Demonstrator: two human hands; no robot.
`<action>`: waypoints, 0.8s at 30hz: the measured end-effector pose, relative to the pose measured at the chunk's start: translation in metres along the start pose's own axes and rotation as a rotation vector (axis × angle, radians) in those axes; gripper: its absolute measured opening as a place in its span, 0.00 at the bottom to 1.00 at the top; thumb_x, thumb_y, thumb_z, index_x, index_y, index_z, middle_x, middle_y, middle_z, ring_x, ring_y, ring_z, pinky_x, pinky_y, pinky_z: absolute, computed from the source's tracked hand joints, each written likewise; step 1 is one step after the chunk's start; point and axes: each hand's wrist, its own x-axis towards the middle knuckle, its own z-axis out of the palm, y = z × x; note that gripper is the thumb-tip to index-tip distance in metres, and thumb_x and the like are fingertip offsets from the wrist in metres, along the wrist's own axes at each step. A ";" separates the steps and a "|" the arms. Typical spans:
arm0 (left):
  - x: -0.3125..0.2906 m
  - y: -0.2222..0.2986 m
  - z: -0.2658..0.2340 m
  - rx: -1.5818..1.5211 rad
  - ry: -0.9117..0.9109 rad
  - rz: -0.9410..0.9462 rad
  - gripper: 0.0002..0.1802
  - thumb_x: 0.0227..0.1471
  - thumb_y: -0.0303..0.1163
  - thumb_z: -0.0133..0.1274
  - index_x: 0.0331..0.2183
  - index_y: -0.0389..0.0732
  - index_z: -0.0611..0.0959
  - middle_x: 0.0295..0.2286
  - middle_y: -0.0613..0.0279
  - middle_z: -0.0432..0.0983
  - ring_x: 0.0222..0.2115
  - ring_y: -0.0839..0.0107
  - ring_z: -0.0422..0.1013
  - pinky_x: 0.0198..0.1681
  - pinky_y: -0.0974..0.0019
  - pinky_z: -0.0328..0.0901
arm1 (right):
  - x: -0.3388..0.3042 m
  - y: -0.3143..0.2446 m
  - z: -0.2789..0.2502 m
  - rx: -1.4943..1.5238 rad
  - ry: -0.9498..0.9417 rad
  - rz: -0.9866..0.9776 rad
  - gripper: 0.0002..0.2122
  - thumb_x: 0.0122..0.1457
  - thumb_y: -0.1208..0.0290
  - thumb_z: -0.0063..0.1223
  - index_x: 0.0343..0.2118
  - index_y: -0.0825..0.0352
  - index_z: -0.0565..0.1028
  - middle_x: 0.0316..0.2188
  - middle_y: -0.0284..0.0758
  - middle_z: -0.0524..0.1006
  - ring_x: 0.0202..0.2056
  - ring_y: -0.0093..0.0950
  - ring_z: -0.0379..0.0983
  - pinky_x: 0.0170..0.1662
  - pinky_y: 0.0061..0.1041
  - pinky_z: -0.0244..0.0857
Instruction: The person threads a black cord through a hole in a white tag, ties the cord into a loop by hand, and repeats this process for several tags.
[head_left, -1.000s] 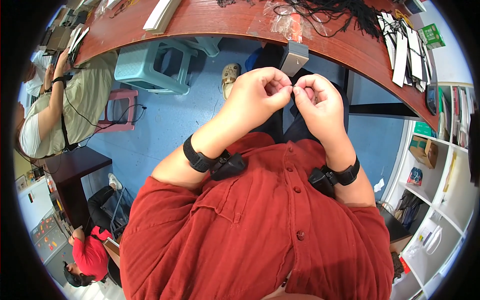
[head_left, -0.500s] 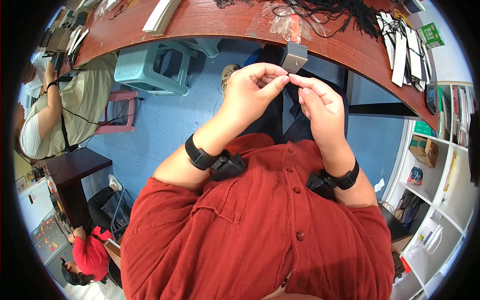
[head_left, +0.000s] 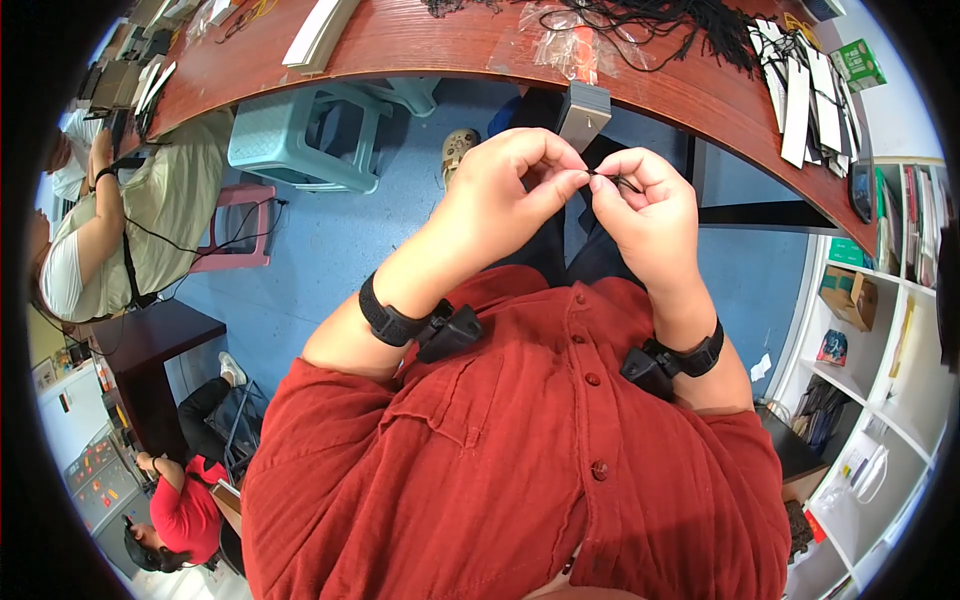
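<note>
My left hand [head_left: 512, 188] and my right hand [head_left: 655, 210] meet in front of the table edge, fingertips almost touching. Between them runs a thin black cord [head_left: 624, 183]; a short piece of it loops over by my right fingers. Thumb and forefinger of each hand are pinched on the cord. What else lies inside the pinch is too small to make out. Just beyond my fingertips, a grey stack of cards or tags [head_left: 586, 112] juts out over the edge of the reddish-brown table [head_left: 430, 45].
On the table lie a heap of black cords [head_left: 700, 30], clear plastic wrap [head_left: 560, 45], a white strip stack [head_left: 320, 35] and white tags with cords [head_left: 797, 110]. A light-blue stool [head_left: 270, 140] stands below. People sit at left; white shelves [head_left: 880, 400] rise at right.
My right hand has drawn its fingers in and turned, so a loop of black cord now shows at it. Both hands have shifted slightly toward me and right.
</note>
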 end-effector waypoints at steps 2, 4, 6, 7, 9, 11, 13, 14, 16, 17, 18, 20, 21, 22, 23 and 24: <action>-0.001 0.002 0.003 0.217 0.071 0.134 0.04 0.45 0.23 0.55 0.27 0.36 0.77 0.25 0.66 0.73 0.25 0.79 0.68 0.29 0.76 0.64 | -0.001 0.002 0.006 -0.042 0.057 -0.067 0.01 0.52 0.81 0.50 0.27 0.69 0.71 0.19 0.20 0.65 0.20 0.06 0.57 0.22 0.07 0.52; -0.001 -0.002 0.008 0.298 0.169 0.325 0.04 0.43 0.22 0.56 0.26 0.35 0.77 0.25 0.63 0.74 0.24 0.78 0.69 0.28 0.76 0.64 | -0.002 0.002 0.010 -0.085 0.115 -0.135 0.01 0.53 0.82 0.49 0.27 0.69 0.70 0.19 0.21 0.66 0.20 0.06 0.58 0.22 0.08 0.53; 0.001 -0.007 0.009 0.234 0.184 0.385 0.04 0.44 0.23 0.56 0.27 0.36 0.78 0.24 0.62 0.75 0.24 0.75 0.70 0.28 0.74 0.64 | -0.003 0.003 0.012 0.076 0.120 -0.163 0.03 0.53 0.83 0.47 0.30 0.70 0.69 0.21 0.22 0.66 0.21 0.07 0.58 0.23 0.08 0.54; 0.001 -0.009 0.010 0.169 0.199 0.442 0.04 0.44 0.24 0.55 0.27 0.37 0.79 0.24 0.61 0.75 0.24 0.72 0.72 0.27 0.72 0.65 | -0.003 0.002 0.012 0.077 0.120 -0.164 0.03 0.53 0.83 0.47 0.30 0.70 0.69 0.21 0.22 0.66 0.21 0.07 0.58 0.23 0.08 0.54; -0.003 -0.011 0.013 0.019 0.206 0.294 0.03 0.44 0.24 0.55 0.27 0.37 0.80 0.24 0.62 0.76 0.25 0.73 0.72 0.28 0.72 0.65 | -0.004 0.000 0.010 0.114 0.072 -0.173 0.04 0.53 0.84 0.46 0.32 0.70 0.69 0.22 0.23 0.67 0.23 0.07 0.60 0.24 0.08 0.56; -0.006 -0.009 0.013 -0.130 0.210 0.144 0.03 0.45 0.24 0.55 0.28 0.37 0.80 0.24 0.62 0.76 0.25 0.75 0.72 0.29 0.73 0.65 | -0.005 0.002 0.007 0.101 0.027 -0.171 0.04 0.54 0.84 0.46 0.32 0.71 0.69 0.23 0.24 0.67 0.24 0.08 0.61 0.26 0.08 0.58; -0.005 -0.005 0.011 -0.331 0.115 0.052 0.05 0.50 0.24 0.52 0.32 0.34 0.78 0.28 0.65 0.74 0.28 0.80 0.70 0.32 0.77 0.66 | -0.005 0.002 0.006 0.088 -0.020 -0.167 0.04 0.54 0.84 0.46 0.32 0.71 0.69 0.24 0.25 0.68 0.26 0.09 0.63 0.27 0.08 0.59; -0.005 -0.005 0.011 -0.331 0.116 0.050 0.05 0.50 0.24 0.52 0.32 0.34 0.78 0.28 0.65 0.74 0.28 0.80 0.70 0.32 0.77 0.66 | -0.005 0.000 0.006 0.089 -0.016 -0.172 0.04 0.54 0.84 0.46 0.33 0.71 0.69 0.25 0.26 0.69 0.27 0.09 0.64 0.28 0.08 0.60; -0.004 -0.006 0.009 -0.140 0.098 0.080 0.05 0.50 0.23 0.51 0.33 0.34 0.77 0.27 0.66 0.73 0.27 0.81 0.69 0.31 0.77 0.65 | -0.004 0.000 0.006 0.090 -0.013 -0.179 0.05 0.54 0.84 0.47 0.33 0.72 0.70 0.26 0.27 0.70 0.28 0.10 0.65 0.30 0.08 0.61; -0.004 -0.007 0.008 -0.139 0.097 0.081 0.05 0.50 0.23 0.51 0.33 0.34 0.77 0.27 0.66 0.73 0.27 0.81 0.69 0.31 0.77 0.65 | -0.004 -0.001 0.005 0.104 -0.021 -0.146 0.04 0.54 0.83 0.48 0.33 0.72 0.70 0.27 0.28 0.72 0.29 0.11 0.66 0.31 0.09 0.61; -0.004 -0.007 0.007 -0.130 0.088 0.075 0.05 0.51 0.23 0.50 0.33 0.35 0.76 0.27 0.66 0.72 0.27 0.81 0.68 0.32 0.78 0.65 | -0.004 -0.001 0.004 0.119 -0.029 -0.114 0.04 0.54 0.82 0.49 0.33 0.72 0.71 0.27 0.29 0.73 0.29 0.11 0.66 0.32 0.09 0.61; -0.003 -0.008 0.007 -0.118 0.079 0.067 0.04 0.52 0.24 0.49 0.33 0.36 0.75 0.26 0.67 0.72 0.27 0.82 0.68 0.32 0.78 0.64 | -0.003 -0.002 0.002 0.089 -0.024 -0.126 0.04 0.54 0.80 0.49 0.33 0.72 0.71 0.27 0.29 0.73 0.29 0.11 0.67 0.32 0.10 0.61; -0.003 -0.007 0.008 -0.275 0.058 0.038 0.03 0.53 0.24 0.48 0.32 0.37 0.73 0.26 0.67 0.71 0.28 0.81 0.67 0.32 0.78 0.63 | -0.002 -0.002 0.001 0.059 -0.019 -0.138 0.04 0.55 0.78 0.50 0.32 0.72 0.72 0.27 0.29 0.74 0.29 0.12 0.67 0.33 0.10 0.61; -0.003 -0.007 0.008 -0.431 0.036 0.010 0.02 0.54 0.25 0.46 0.32 0.38 0.72 0.26 0.67 0.70 0.28 0.81 0.66 0.32 0.78 0.62 | -0.001 -0.002 -0.001 0.059 -0.018 -0.138 0.04 0.55 0.78 0.50 0.32 0.72 0.72 0.27 0.29 0.74 0.29 0.12 0.67 0.33 0.10 0.61; -0.003 -0.007 0.008 -0.431 0.035 0.010 0.02 0.54 0.25 0.46 0.32 0.38 0.72 0.26 0.67 0.70 0.28 0.81 0.66 0.32 0.78 0.62 | 0.000 -0.001 -0.005 0.162 -0.063 -0.043 0.03 0.55 0.78 0.50 0.32 0.71 0.72 0.27 0.28 0.74 0.29 0.12 0.67 0.33 0.11 0.61; -0.003 -0.008 0.009 -0.485 0.025 0.031 0.01 0.55 0.26 0.45 0.31 0.39 0.71 0.26 0.67 0.69 0.27 0.81 0.65 0.32 0.78 0.61 | 0.001 0.000 -0.008 0.264 -0.108 0.053 0.03 0.55 0.77 0.50 0.31 0.70 0.72 0.26 0.27 0.73 0.29 0.13 0.67 0.34 0.11 0.61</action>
